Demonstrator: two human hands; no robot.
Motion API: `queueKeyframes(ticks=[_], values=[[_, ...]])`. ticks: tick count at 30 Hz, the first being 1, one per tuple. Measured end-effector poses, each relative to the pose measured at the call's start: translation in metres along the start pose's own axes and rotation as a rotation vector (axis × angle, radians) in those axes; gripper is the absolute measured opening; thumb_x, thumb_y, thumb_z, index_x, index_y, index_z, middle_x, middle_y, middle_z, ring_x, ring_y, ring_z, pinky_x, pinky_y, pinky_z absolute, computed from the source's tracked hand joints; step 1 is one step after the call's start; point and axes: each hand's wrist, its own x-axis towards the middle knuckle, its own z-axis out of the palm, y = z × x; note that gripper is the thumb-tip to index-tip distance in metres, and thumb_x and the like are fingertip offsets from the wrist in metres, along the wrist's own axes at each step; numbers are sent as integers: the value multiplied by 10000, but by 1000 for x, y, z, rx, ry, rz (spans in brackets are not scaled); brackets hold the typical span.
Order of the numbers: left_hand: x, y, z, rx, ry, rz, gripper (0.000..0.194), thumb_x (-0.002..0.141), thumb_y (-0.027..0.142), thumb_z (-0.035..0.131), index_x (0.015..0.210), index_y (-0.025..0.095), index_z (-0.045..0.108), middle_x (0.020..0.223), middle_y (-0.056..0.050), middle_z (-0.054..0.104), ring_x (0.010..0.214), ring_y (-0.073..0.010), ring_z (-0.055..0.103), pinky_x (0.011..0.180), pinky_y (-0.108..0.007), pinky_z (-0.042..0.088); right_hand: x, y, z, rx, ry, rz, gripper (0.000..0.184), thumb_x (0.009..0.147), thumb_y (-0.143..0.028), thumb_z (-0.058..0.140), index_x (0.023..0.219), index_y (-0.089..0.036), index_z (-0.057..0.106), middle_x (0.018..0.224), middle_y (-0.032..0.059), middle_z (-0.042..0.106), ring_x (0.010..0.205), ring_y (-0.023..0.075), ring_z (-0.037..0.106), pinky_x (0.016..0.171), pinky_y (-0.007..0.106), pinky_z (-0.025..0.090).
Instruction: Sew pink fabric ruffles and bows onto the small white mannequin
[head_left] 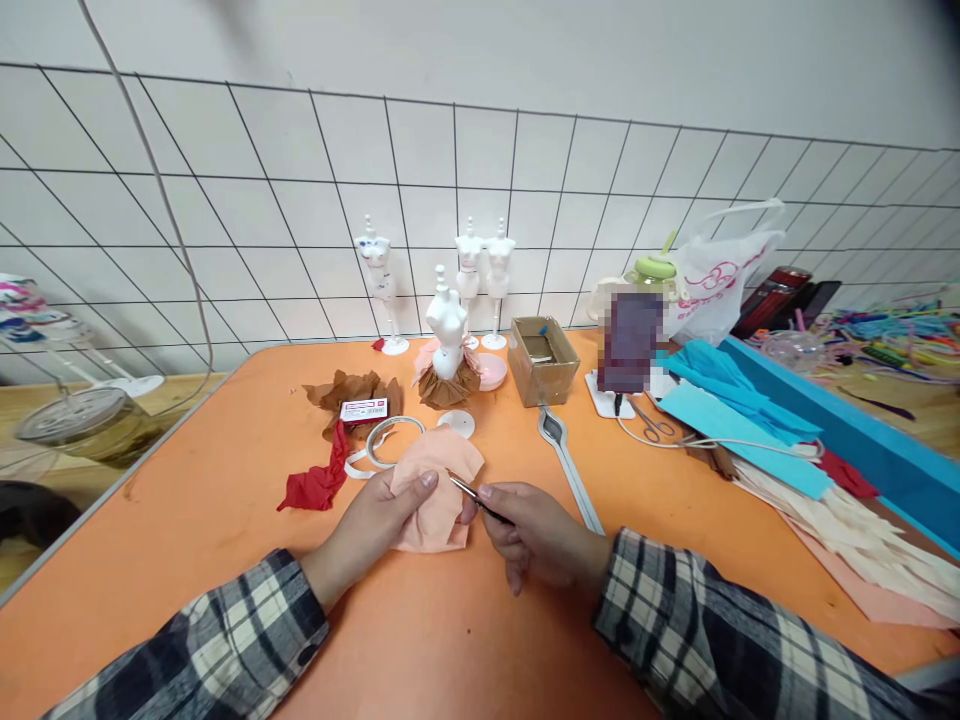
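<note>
My left hand (386, 515) pinches a round-edged sheet of peach crepe paper (439, 458) between thumb and fingers, above the orange table. My right hand (529, 525) grips a slim tool with a dark handle and shiny metal tip (469, 489). Its tip touches the paper just right of my left thumb; whether it is a pair of small scissors I cannot tell. Behind the paper lie a roll of white tape (369, 447) and a white disc (456, 424). Beyond them stands a white mannequin (445, 318) with a gathered brown crepe paper skirt (448, 387).
Crumpled brown paper (322, 398) under a small white box (364, 410) and red paper (311, 488) lie left. Further back are small mannequins (375, 265), a cardboard box (545, 375) and a pink dish (491, 372). Rightward are a grey strap-like item (571, 470), scissors (654, 428) and blue paper (742, 435).
</note>
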Motion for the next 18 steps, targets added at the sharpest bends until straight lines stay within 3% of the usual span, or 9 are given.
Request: queueKeyframes(ticks=[4, 9, 13, 18], values=[[-1, 0, -1, 16, 13, 24, 328, 848, 429, 624, 968, 131, 684, 853, -61, 748, 770, -203, 684, 733, -294, 544, 1, 1, -2, -104, 10, -23, 413, 844, -581, 500, 900, -175, 548, 472, -119, 309, 336, 38, 206, 358, 238, 487], [-2, 0, 1, -52, -7, -9, 388, 834, 472, 623, 997, 123, 666, 803, -69, 737, 705, -201, 674, 705, -324, 552, 4, 6, -3, -386, 117, -138, 464, 906, -596, 362, 845, -165, 523, 443, -61, 496, 332, 74, 428, 352, 170, 342], [-3, 1, 3, -35, -17, -5, 393, 805, 480, 653, 955, 116, 661, 821, -79, 732, 704, -199, 667, 691, -317, 547, 4, 8, -2, -455, 87, -120, 457, 919, -594, 337, 794, -178, 480, 466, -58, 518, 341, 71, 438, 362, 176, 339], [-5, 2, 4, 23, -158, -18, 369, 854, 478, 586, 853, 119, 668, 746, -70, 708, 651, -179, 648, 632, -279, 522, 4, 8, -2, -470, 87, -99, 427, 928, -570, 346, 765, -189, 448, 499, -50, 541, 343, 67, 433, 363, 179, 339]])
